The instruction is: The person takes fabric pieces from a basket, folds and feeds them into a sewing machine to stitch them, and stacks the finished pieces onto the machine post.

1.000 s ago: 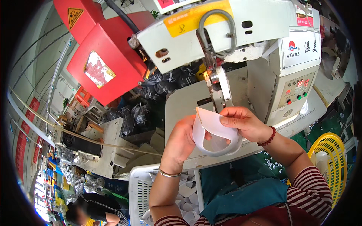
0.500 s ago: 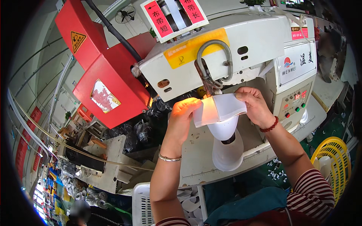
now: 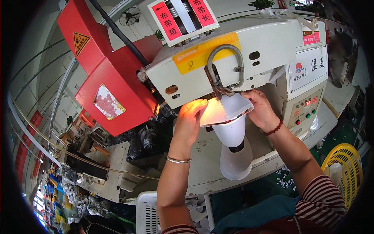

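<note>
Your left hand and right hand pinched the white piece by its sides; its seam probably needed keeping straight.

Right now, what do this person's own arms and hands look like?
Two bare human arms, with no gloves or cables. Above the left hand, the wrist wears a smooth, shiny silver bangle; above the right hand, a bracelet of small, round, dark red beads. The sleeves are striped dark red and white, leaving both forearms uncovered.
</note>
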Demonstrator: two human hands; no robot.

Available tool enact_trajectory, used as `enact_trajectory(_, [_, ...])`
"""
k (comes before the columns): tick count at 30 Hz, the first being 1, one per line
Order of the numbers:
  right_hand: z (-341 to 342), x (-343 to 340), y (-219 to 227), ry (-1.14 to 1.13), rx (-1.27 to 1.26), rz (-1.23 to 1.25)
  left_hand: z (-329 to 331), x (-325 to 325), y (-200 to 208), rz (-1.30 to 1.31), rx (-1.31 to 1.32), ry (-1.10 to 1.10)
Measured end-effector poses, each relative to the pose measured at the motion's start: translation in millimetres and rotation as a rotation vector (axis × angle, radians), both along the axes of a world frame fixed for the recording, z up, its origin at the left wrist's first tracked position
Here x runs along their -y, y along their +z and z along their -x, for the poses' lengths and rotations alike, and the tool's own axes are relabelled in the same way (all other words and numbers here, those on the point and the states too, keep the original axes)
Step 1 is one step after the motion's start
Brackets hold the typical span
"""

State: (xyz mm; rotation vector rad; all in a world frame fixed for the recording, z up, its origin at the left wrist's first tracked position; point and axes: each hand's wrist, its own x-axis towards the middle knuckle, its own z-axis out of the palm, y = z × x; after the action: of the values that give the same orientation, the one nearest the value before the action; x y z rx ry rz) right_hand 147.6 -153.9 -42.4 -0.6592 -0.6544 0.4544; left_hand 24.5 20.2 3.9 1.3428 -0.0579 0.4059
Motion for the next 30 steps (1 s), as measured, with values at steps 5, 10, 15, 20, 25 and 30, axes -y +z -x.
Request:
enact_trajectory(5, [-2.6, -1.1, -0.9, 0.050, -0.043, -0.002, -3.9, 3.2, 2.3, 0.014, -0.065, 0.026])
enact_trajectory(10, [-4.1, 0.3, -2.5, 0.080, -0.033, -0.014, -0.6, 3.4, 3.4, 0.008, -0.055, -0.021])
enact_trajectory(15, [-4.0, -0.9, -2.2, 0.079, -0.048, -0.002, -0.8, 2.0, 3.1, 0.009, -0.060, -0.033])
enact_trajectory(20, [-4.9, 0.2, -2.2, 0.082, -0.058, 0.003, -2.1, 1.5, 3.2, 0.019, -0.065, -0.040])
enact_trajectory(25, [-5.1, -0.9, -1.8, 0.105, -0.060, -0.012, -1.5, 4.2, 4.9, 0.037, -0.075, -0.011])
enact_trajectory(30, [-4.4, 0.9, -4.1, 0.120, -0.107, -0.020, -7.4, 0.9, -2.1, 0.098, -0.087, -0.062])
